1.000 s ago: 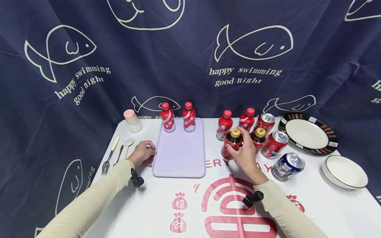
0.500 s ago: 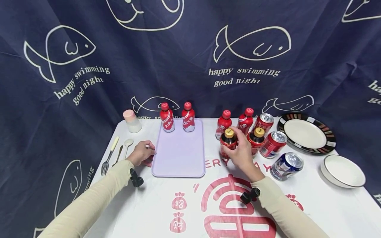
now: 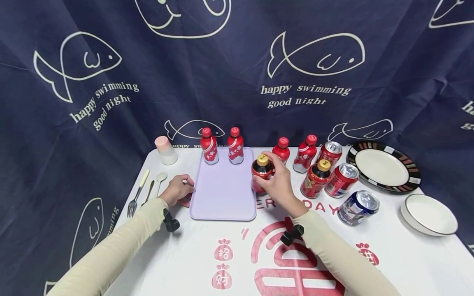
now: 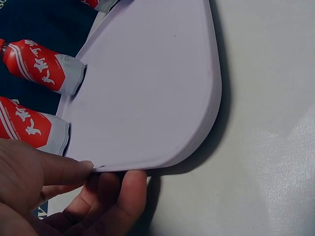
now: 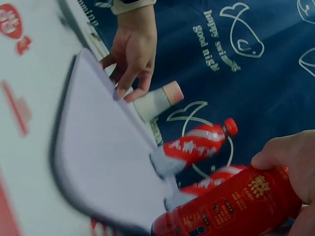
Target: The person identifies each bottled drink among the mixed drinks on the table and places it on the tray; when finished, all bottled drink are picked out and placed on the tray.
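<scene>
My right hand (image 3: 279, 181) grips a dark drink bottle (image 3: 261, 174) with a gold cap and red label, held just beside the right edge of a lilac tray (image 3: 224, 189). In the right wrist view the bottle's red label (image 5: 231, 206) faces the camera. My left hand (image 3: 177, 191) is at the tray's left edge; in the left wrist view its thumb (image 4: 74, 169) lies on the rim and its fingertips curl against the outside, pinching it. Two red-capped bottles, one at the left (image 3: 210, 148) and one at the right (image 3: 235, 147), stand at the tray's far end.
Right of the tray stand two more red-capped bottles (image 3: 305, 154), another gold-capped bottle (image 3: 315, 181), red cans (image 3: 341, 180) and a blue can (image 3: 358, 207). A dark-rimmed plate (image 3: 385, 166) and white bowl (image 3: 429, 213) lie farther right. A fork (image 3: 138, 193), spoon (image 3: 160, 181) and pink-lidded jar (image 3: 166, 152) are left.
My right hand has carried the gold-capped bottle leftward, away from the other bottles and close to the tray. The left hand keeps its place at the tray's edge.
</scene>
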Motion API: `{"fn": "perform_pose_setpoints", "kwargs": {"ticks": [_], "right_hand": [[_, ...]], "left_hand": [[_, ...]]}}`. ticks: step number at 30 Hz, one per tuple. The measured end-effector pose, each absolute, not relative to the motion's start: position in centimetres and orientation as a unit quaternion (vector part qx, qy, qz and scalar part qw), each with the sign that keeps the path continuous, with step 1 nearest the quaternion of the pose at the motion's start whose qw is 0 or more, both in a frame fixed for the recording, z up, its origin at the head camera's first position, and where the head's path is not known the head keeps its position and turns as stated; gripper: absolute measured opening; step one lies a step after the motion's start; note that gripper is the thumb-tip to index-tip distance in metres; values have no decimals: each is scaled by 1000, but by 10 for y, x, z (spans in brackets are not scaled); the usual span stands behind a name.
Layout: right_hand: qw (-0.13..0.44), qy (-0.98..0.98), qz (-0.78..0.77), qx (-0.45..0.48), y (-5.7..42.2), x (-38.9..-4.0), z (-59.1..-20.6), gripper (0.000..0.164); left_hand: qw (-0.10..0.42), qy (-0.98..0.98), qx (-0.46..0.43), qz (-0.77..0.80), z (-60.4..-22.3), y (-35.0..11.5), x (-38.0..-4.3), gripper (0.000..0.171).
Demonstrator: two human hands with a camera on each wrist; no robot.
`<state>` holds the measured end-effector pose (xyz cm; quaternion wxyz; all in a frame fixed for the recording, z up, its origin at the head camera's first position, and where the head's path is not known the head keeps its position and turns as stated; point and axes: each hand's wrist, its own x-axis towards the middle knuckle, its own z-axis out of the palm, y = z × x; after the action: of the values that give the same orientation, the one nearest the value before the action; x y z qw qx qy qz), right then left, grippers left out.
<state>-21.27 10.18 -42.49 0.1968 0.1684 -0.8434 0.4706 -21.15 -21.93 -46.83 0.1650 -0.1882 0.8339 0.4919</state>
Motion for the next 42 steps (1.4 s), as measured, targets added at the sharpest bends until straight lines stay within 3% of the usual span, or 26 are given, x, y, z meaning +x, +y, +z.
{"fn": "perform_pose_setpoints", "kwargs": {"ticks": [19,42], "right_hand": [[175,-827,491,212,-20,-261,-420,72],[170,-843,467,205,-57,-265,-439,68]], "left_hand": [[161,840,-185,484,-467,-219,-213,17],[171,838,-195,481,-466,-219,-215,17]]}}
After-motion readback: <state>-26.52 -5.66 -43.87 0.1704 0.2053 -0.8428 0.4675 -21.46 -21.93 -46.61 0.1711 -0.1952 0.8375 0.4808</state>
